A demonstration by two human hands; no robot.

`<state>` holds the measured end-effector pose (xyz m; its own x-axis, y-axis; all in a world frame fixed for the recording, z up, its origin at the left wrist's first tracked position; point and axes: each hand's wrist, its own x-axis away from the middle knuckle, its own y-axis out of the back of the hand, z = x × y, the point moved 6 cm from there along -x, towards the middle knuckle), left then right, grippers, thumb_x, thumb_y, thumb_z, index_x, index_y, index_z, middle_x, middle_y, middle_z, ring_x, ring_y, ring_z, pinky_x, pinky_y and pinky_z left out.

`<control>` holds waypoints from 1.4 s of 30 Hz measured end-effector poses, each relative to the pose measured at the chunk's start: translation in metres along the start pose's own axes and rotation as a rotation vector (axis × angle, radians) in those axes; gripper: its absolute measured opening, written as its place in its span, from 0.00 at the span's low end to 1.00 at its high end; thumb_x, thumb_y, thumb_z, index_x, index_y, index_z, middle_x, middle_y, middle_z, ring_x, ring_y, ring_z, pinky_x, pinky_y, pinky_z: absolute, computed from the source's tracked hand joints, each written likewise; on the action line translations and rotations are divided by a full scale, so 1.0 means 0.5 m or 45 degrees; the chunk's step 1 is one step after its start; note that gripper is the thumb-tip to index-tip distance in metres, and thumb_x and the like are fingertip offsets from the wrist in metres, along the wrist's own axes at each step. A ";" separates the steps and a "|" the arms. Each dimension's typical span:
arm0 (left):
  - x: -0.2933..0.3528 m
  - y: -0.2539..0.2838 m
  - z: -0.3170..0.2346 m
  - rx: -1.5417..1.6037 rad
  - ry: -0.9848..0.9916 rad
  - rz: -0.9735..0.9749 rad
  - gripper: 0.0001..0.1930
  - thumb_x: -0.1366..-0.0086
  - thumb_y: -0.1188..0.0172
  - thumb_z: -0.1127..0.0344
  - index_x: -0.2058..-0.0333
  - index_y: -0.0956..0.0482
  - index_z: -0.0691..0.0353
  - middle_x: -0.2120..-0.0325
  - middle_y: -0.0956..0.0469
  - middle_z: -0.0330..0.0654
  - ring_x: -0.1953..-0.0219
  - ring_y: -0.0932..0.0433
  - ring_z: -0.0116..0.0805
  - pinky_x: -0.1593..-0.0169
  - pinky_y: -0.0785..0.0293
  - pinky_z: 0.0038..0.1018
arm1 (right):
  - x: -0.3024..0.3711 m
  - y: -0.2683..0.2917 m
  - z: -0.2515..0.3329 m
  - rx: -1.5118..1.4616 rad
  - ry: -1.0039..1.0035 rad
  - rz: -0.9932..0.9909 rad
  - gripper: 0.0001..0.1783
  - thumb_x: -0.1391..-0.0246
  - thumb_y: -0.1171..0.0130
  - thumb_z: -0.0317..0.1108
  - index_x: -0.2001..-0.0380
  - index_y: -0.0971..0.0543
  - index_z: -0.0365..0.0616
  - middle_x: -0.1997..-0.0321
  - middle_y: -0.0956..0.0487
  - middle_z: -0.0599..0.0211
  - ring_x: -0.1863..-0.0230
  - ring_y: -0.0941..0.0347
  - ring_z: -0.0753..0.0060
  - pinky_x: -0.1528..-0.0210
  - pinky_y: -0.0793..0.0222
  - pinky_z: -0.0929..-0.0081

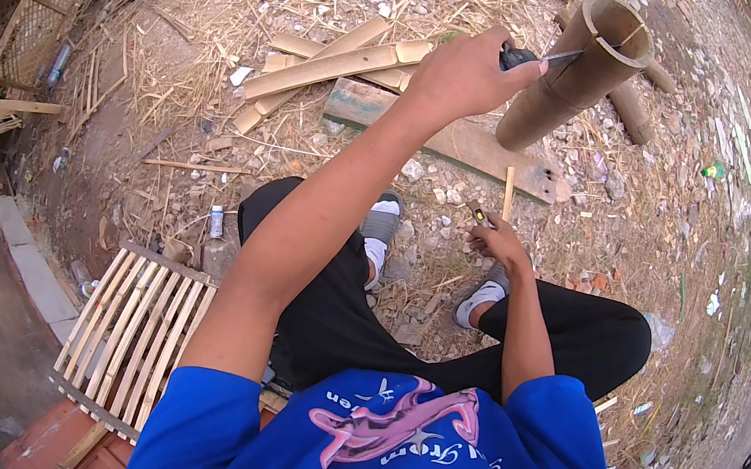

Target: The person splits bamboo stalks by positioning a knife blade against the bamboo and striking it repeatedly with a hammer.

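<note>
A thick, hollow bamboo section (561, 94) leans upright at the upper right, its open end toward me and its rim notched or split. My left hand (469, 72) is stretched forward, closed around a black tool (519, 59). A thin metal strip or blade runs from this tool to the bamboo's side just below the rim; its exact kind is unclear. Low between my knees, my right hand (500, 241) is closed on a small dark tool with a yellow part (480, 216). A narrow wooden stick (508, 193) shows just beyond that hand.
A weathered plank (368, 105) lies ahead, with split bamboo pieces (324, 70) across the ground behind it. Round bamboo lengths (630, 114) rest behind the upright section. A slatted bamboo rack (132, 332) stands at left, a white bottle (216, 222) nearby. Straw and stones litter the ground.
</note>
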<state>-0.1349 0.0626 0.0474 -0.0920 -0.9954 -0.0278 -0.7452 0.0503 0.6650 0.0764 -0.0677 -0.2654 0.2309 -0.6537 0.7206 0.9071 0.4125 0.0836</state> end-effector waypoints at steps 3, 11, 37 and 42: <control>-0.022 -0.031 0.006 0.034 -0.044 -0.034 0.31 0.42 0.42 0.37 0.60 0.21 0.64 0.73 0.19 0.54 0.66 0.17 0.53 0.61 0.23 0.41 | -0.025 0.026 0.010 0.666 0.389 -0.157 0.34 0.56 0.30 0.43 0.45 0.27 0.44 0.69 0.19 0.62 0.67 0.21 0.58 0.62 0.26 0.62; -0.054 -0.084 0.042 -0.088 -0.105 -0.102 0.31 0.41 0.41 0.35 0.59 0.20 0.63 0.77 0.20 0.45 0.73 0.20 0.35 0.68 0.25 0.32 | -0.057 0.032 -0.024 1.130 0.882 -0.502 0.18 0.55 0.34 0.36 0.57 0.20 0.51 0.63 0.22 0.47 0.58 0.25 0.46 0.54 0.31 0.54; -0.025 -0.103 -0.016 -0.014 -0.019 0.012 0.31 0.40 0.42 0.35 0.58 0.21 0.63 0.75 0.21 0.43 0.73 0.24 0.32 0.65 0.29 0.30 | 0.152 0.049 -0.011 -1.732 -0.042 0.563 0.03 0.33 0.50 0.32 0.61 0.33 0.49 0.80 0.39 0.80 0.83 0.44 0.87 0.81 0.43 0.84; 0.009 -0.100 -0.016 -0.049 -0.028 0.012 0.32 0.39 0.44 0.34 0.56 0.20 0.61 0.75 0.21 0.43 0.73 0.24 0.33 0.65 0.29 0.30 | 0.268 0.044 -0.008 -1.604 0.171 0.285 0.12 0.30 0.56 0.44 0.65 0.32 0.49 0.81 0.42 0.80 0.83 0.47 0.85 0.79 0.45 0.83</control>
<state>-0.0925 0.0552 0.0198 -0.1135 -0.9928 -0.0374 -0.7185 0.0561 0.6933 0.1288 -0.1488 -0.1696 0.3874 -0.7370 0.5538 0.5320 -0.3119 -0.7872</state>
